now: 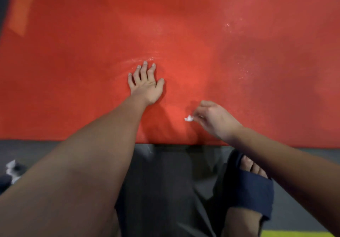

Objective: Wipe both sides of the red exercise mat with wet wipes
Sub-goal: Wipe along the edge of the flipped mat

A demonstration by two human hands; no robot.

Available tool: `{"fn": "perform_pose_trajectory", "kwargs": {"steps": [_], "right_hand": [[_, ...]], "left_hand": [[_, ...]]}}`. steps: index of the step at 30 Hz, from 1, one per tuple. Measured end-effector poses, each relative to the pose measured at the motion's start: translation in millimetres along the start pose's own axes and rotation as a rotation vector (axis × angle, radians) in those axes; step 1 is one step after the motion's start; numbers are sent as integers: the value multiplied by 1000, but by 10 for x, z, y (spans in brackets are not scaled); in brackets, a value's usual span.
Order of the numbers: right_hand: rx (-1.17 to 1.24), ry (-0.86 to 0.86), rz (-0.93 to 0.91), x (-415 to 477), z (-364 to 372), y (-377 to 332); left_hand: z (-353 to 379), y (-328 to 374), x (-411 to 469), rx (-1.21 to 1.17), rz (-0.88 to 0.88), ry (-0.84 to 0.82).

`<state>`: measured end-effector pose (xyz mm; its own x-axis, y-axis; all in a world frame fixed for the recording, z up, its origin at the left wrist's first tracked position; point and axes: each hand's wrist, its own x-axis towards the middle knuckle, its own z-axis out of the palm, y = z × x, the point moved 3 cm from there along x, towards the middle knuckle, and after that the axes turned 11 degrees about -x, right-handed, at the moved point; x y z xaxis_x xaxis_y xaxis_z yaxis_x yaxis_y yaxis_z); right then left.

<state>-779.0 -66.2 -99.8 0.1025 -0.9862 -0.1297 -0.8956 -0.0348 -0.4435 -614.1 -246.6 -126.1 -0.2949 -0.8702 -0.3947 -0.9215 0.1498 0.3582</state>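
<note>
Red exercise mat [184, 34] is lying flat on the dark floor [165, 172], spreading under and beyond both hands. Left hand [146, 85] is pressing flat on it, fingers straight and spread. Right hand [215, 119], just beside and nearer the mat's edge, is pinching a small white wet wipe [189, 118] scrap with curled fingers. Sandaled foot [252, 179] is sitting below right hand.

The red mat [184, 34] is running past the frame on left and right. Above its near edge, your right hand [215, 119] is hiding most of the white scrap [189, 118] it is pinching. Below the mat's left part, a blurred white thing [11, 168] is getting cut off.
</note>
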Motion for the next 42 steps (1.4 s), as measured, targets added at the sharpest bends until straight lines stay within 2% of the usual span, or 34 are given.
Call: {"fn": "perform_pose_trajectory", "kwargs": {"steps": [5, 10, 15, 19, 21, 25, 27, 28, 31, 34, 37, 40, 42], "right_hand": [[41, -103, -68, -461, 211, -208], [33, -40, -39, -597, 170, -149], [8, 92, 134, -454, 8, 93], [63, -16, -47, -457, 53, -33], [5, -44, -81, -380, 66, -21], [-48, 104, 109, -22, -96, 228], [-35, 121, 168, 97, -155, 300], [-29, 119, 157, 119, -150, 303], [33, 105, 48, 85, -85, 229], [-13, 51, -35, 173, -86, 265], [-45, 141, 32, 520, -188, 404], [7, 268, 196, 816, -255, 508], [12, 289, 215, 852, -245, 487]], "left_hand": [[-23, -7, -35, 70, -13, -124], [-17, -2, -54, 129, -6, -208], [-26, 9, -58, 135, 1, -233], [-38, 17, -68, 131, 4, -265], [-42, 23, -72, 127, 2, -263], [-38, 16, -64, 121, -2, -257], [3, -24, -79, 96, 40, -176], [42, -53, -101, 82, 87, -83], [135, -108, -194, 23, 212, 264], [140, -46, -165, 35, 231, 461], [-19, 111, 38, 107, 177, 568], [-241, 266, 383, 62, 16, 609], [-325, 363, 611, 43, -17, 648]]}}
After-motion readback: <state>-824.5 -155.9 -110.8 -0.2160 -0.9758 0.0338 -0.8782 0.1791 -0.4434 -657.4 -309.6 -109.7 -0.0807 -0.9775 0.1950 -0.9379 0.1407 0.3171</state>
